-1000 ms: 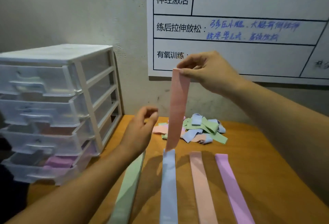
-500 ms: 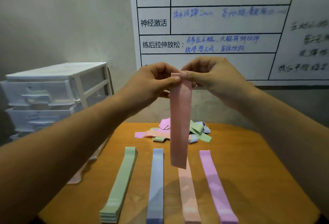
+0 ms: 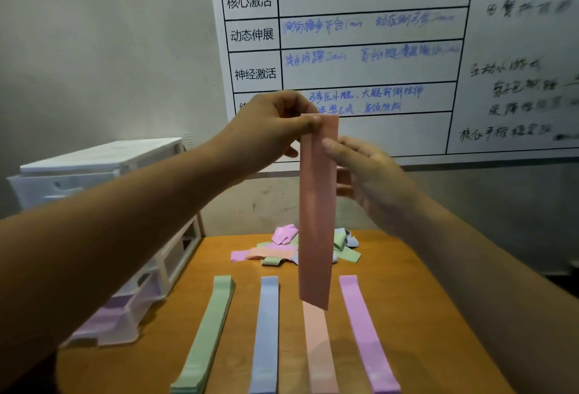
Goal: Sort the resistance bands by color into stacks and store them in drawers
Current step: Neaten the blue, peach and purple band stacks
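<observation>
Band (image 3: 316, 212) hangs pinched at its top by left hand (image 3: 275, 125), right hand (image 3: 376, 180) spread just beside it.

Salmon-pink band (image 3: 316, 205): thin, smooth and matt, looks rubbery, with no weave showing. Same smooth, matt finish on the green stack (image 3: 208, 334), blue stack (image 3: 267, 334), peach stack (image 3: 318, 349) and lilac stack (image 3: 365, 334) at the near edge of the table (image 3: 410, 315), and on the loose pile (image 3: 279, 251) toward its far edge. Table top wood-look, orange-brown, smooth, faintly sheened. Drawer unit (image 3: 103, 158) off the left edge: translucent plastic drawers in an opaque white plastic frame. Wall (image 3: 94, 49) rough, scuffed paint. Chart (image 3: 391, 133) smooth, white, slightly shiny.
</observation>
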